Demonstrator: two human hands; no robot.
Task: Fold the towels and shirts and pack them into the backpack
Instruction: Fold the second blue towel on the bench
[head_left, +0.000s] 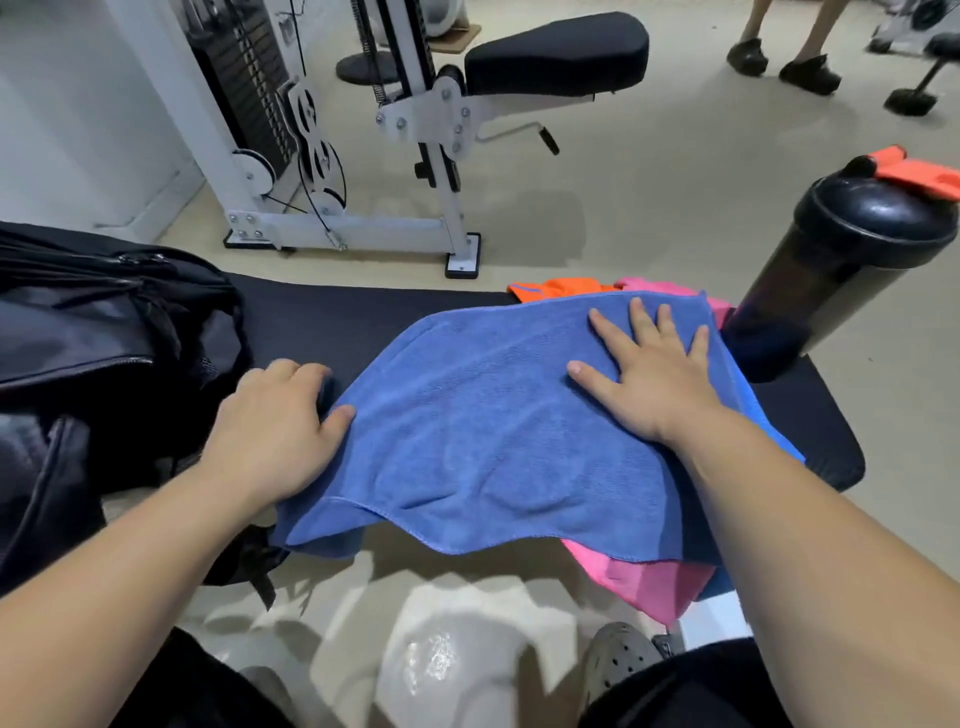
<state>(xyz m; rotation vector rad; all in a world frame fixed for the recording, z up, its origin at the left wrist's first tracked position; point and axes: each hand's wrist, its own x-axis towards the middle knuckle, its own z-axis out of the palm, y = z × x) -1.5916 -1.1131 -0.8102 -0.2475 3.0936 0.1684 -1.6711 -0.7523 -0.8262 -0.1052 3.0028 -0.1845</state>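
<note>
Towel (493, 431), blue, spread wide across bench (374, 317), drooping over the front at the near hem. Not folded yet, by the look of it: one broad layer, rippled along the edge, perhaps doubled under at the near-left corner, hard to call.

Right hand (649, 374) flat on top, fingers straight and fanned, pressing down toward the far-right corner, gripping nothing. Left hand (275, 431) at the left edge, fingers curled round the hem with thumb on top, pinching it. Looks set to carry that side across.

Underneath, more waiting: pink cloth (649, 587) hanging out at the near right and showing again at the far side, orange cloth (561, 288) peeking out beyond, second blue cloth (769, 421) just under the right wrist. All loose, none folded as far as can be seen. Towels or shirts? Cannot tell from here.

Backpack (104, 332) at the left, against the bench and just beside the left hand. Black on black, so no saying whether open, nor whether anything packed inside. Shaker (841, 265) parked at the right end, just beside the pile.

Verdict on progress: early. First fold only in hand, at least three more pieces beneath, then all the packing. Nothing visibly finished. One risk worth flagging: dragging the pile below along with the fold, though that flat right palm should pin it.
</note>
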